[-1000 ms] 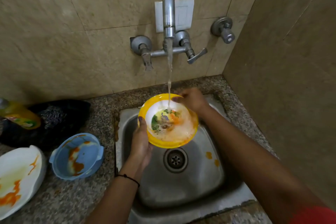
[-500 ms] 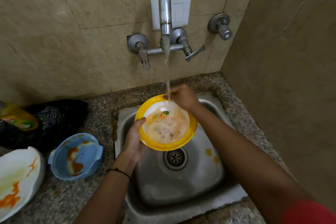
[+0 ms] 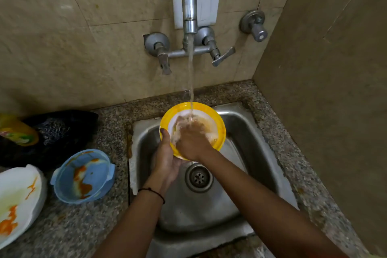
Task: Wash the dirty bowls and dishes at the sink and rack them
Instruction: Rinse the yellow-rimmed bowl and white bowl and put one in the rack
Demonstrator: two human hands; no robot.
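A yellow-rimmed bowl [image 3: 217,123] with a white inside is held over the steel sink [image 3: 247,132], tilted towards me, under the running tap [image 3: 189,6]. My left hand [image 3: 165,157] grips the bowl's near-left rim, thumb on the edge. My right hand [image 3: 191,138] lies inside the bowl with its fingers on the wet white surface, right where the water lands. A dirty blue bowl [image 3: 83,176] with orange stains sits on the counter left of the sink. A stained white plate [image 3: 18,199] lies at the left edge.
A yellow detergent bottle [image 3: 16,132] lies on a dark cloth [image 3: 62,130] at the back left. The granite counter [image 3: 83,226] surrounds the sink. A side wall rises close on the right. The drain [image 3: 199,177] sits below the bowl.
My right hand left the bowl's far rim and went inside the bowl under the water. The coloured food bits in the bowl are gone from view.
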